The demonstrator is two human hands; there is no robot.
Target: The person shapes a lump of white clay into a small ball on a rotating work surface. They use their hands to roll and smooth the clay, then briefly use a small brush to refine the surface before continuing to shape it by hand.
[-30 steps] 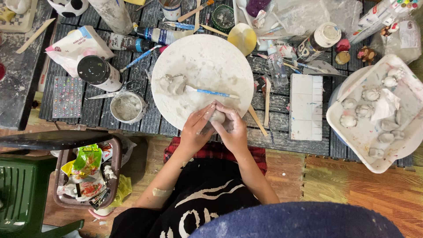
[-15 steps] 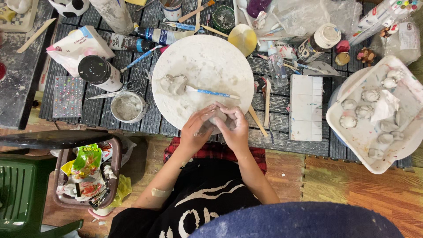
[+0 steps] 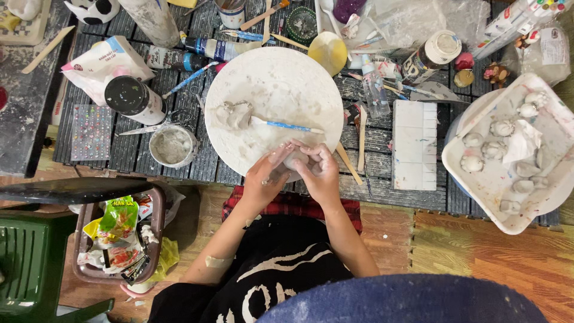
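Little has shifted since the earlier frame: both hands stay at the round white board's (image 3: 275, 90) lower edge, centre of the frame. Left hand (image 3: 268, 176) and right hand (image 3: 320, 170) curl their fingers closed around a grey clay lump (image 3: 295, 159). Above lies a blue-handled tool (image 3: 287, 125) beside another clay piece (image 3: 232, 115).

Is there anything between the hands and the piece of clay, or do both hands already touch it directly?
Nothing visible stands between them. The left hand and the right hand are cupped around the clay lump over the near edge of the round white board. The blue-handled tool lies apart, farther back.
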